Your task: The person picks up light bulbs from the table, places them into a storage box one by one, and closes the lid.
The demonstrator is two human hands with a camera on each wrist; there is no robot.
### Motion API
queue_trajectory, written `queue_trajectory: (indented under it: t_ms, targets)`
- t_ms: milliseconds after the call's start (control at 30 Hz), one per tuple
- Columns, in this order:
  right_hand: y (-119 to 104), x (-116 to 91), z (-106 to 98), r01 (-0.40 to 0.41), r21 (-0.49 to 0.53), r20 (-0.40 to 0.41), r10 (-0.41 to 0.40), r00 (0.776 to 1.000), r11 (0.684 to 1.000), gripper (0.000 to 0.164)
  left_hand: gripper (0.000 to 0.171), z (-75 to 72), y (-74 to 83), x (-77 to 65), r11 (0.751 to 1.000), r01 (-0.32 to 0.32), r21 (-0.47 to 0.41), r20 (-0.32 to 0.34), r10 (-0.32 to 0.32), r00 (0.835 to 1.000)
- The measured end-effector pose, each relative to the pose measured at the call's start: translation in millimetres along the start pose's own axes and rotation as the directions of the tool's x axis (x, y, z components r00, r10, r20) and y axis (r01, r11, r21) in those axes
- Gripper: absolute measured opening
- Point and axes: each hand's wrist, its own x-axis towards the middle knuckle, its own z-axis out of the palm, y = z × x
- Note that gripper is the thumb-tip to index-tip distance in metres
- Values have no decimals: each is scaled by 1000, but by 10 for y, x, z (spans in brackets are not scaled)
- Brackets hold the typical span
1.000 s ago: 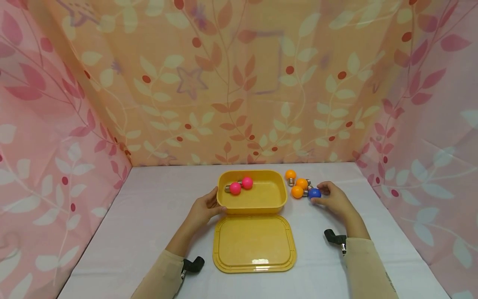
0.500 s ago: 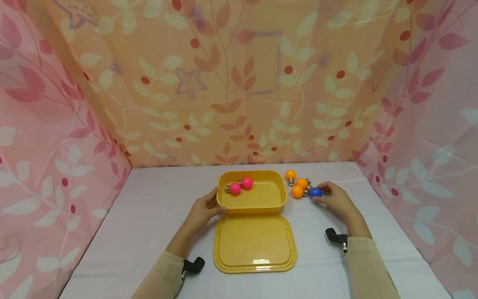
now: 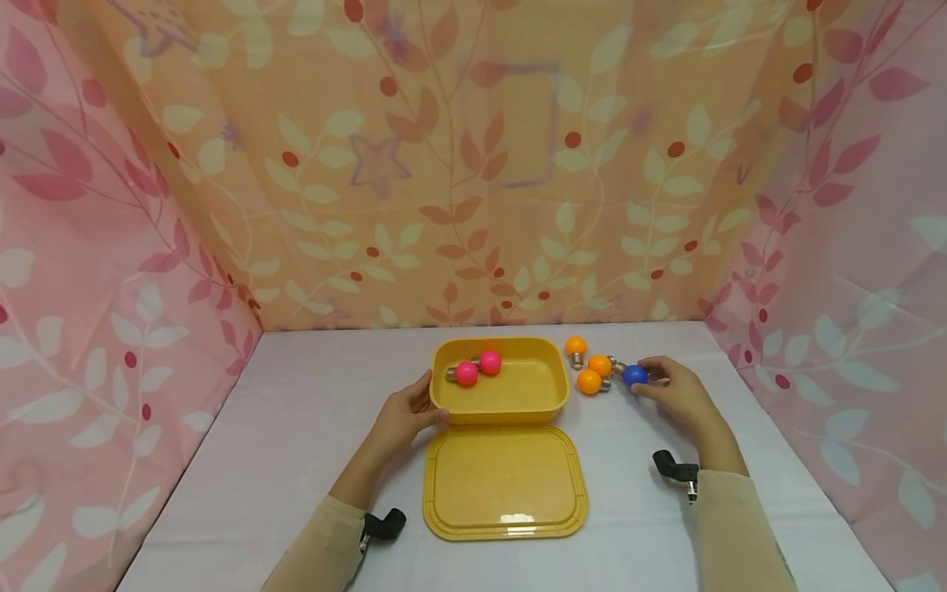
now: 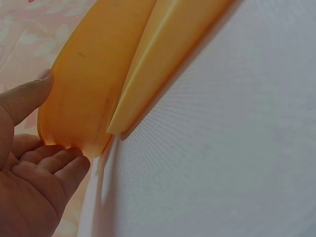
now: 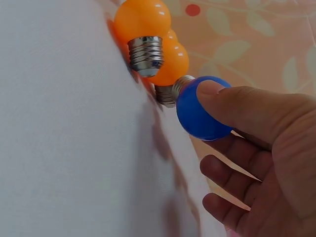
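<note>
My right hand (image 3: 676,399) pinches a blue light bulb (image 3: 634,375) by its round globe, the thumb on one side and the index finger behind it. In the right wrist view the blue bulb (image 5: 202,111) has its metal screw base pointing at the orange bulbs (image 5: 143,19). Two pink bulbs (image 3: 489,363) lie inside the yellow plastic box (image 3: 499,418), toward its left side. My left hand (image 3: 399,418) holds the left end of that box, thumb near the front corner. The left wrist view shows thumb and fingertips spread around the end of the box (image 4: 84,84).
Three orange bulbs (image 3: 588,381) lie in a loose group right of the box. The yellow lid (image 3: 505,483) lies flat in front of it. A white cloth (image 3: 296,427) covers the table, and patterned curtains (image 3: 473,164) stand around three sides.
My right hand has drawn the blue bulb a little to the right, away from the orange ones, and two of those shifted slightly. The left hand and box have stayed put.
</note>
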Motion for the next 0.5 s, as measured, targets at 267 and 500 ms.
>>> queue_trajectory:
  t_ms: [267, 500]
  targets:
    - [-107, -27, -81, -2, -10, -27, 2, 1000, 1000, 71, 91, 7, -13, 11, 1000, 4, -3, -6, -4, 1000]
    - [-156, -24, -137, 96, -5, -85, -96, 992, 995, 70, 91, 6, -17, 12, 1000, -1, -9, -5, 1, 1000]
